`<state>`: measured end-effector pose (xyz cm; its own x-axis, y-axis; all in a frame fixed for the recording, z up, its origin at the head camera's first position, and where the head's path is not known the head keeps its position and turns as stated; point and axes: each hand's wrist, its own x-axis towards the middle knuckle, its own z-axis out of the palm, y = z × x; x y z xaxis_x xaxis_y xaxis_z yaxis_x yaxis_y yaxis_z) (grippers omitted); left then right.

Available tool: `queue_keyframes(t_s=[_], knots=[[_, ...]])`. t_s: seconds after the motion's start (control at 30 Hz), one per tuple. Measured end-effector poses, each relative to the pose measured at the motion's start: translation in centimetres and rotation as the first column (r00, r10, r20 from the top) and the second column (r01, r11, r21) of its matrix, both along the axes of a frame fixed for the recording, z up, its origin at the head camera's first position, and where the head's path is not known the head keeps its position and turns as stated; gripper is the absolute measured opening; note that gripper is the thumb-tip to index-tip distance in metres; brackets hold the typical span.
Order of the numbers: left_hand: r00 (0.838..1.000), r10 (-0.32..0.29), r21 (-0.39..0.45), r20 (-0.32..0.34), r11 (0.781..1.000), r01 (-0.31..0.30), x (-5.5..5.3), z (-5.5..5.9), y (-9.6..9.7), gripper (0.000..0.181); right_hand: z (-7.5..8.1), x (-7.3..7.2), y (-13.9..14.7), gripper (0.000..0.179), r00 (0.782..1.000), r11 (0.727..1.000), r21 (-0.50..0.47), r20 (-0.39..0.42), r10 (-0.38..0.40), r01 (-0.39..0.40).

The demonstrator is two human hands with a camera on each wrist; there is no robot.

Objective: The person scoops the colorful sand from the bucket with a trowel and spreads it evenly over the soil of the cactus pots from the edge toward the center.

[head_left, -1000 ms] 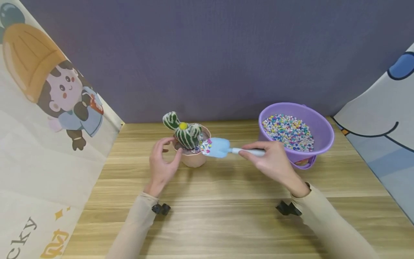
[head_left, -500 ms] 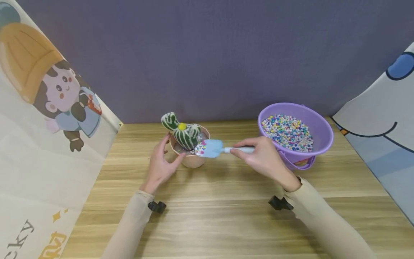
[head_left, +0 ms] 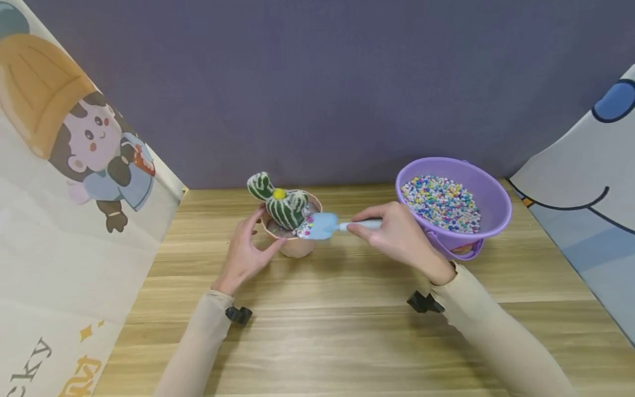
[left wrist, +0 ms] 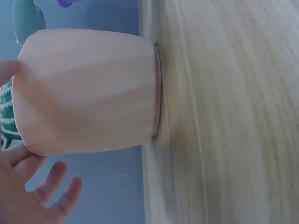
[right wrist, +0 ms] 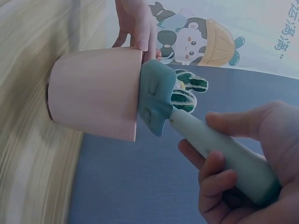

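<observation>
A pink faceted flowerpot (left wrist: pixel 88 93) stands upright on the wooden table and bears a striped green cactus (head_left: pixel 286 210) with a yellow flower. My left hand (head_left: pixel 246 248) holds the pot by its rim, thumb at the front and index finger at the far left; the other fingers stick out beside it in the left wrist view. In my right hand (head_left: pixel 397 234) is the white handle of a small blue trowel (head_left: pixel 323 226). Its blade lies over the pot's right rim, with colourful pebbles (head_left: pixel 305 227) at the tip beside the cactus. Greyish filling shows around the stem.
To the right stands a purple bucket (head_left: pixel 496 207) part full of multicoloured pebbles (head_left: pixel 441 204), its handle hanging at the front. A dark blue wall rises behind the table (head_left: pixel 317 331). Printed cloths flank it left (head_left: pixel 54 237) and right.
The trowel has moved left, its tip now farther over the pot's rim and close to the cactus. My left hand has settled closer around the rim. The bucket stays put.
</observation>
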<state>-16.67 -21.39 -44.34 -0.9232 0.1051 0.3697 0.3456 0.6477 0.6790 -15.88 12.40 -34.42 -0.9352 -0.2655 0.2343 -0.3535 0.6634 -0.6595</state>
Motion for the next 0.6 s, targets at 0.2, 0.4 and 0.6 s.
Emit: queue_keyframes(t_s=[0.2, 0.4, 0.6], knots=[[0.998, 0.063, -0.041, 0.001, 0.997, -0.063, 0.5, 0.6, 0.6, 0.091, 0.4, 0.1, -0.2, 0.024, 1.000, 1.000, 0.019, 0.012, -0.002, 0.002], [0.992, 0.110, -0.084, -0.062, 0.990, -0.115, 0.8, 1.0, 1.5, 0.096, 0.8, 0.1, -0.3, 0.024, 1.000, 1.000, 0.030, 0.013, 0.007, -0.007], [0.994, 0.100, -0.045, -0.048, 0.994, -0.102, 0.6, 1.0, 1.5, 0.106, 1.0, 0.1, -0.4, 0.023, 1.000, 1.000, 0.025, 0.009, 0.012, -0.013]])
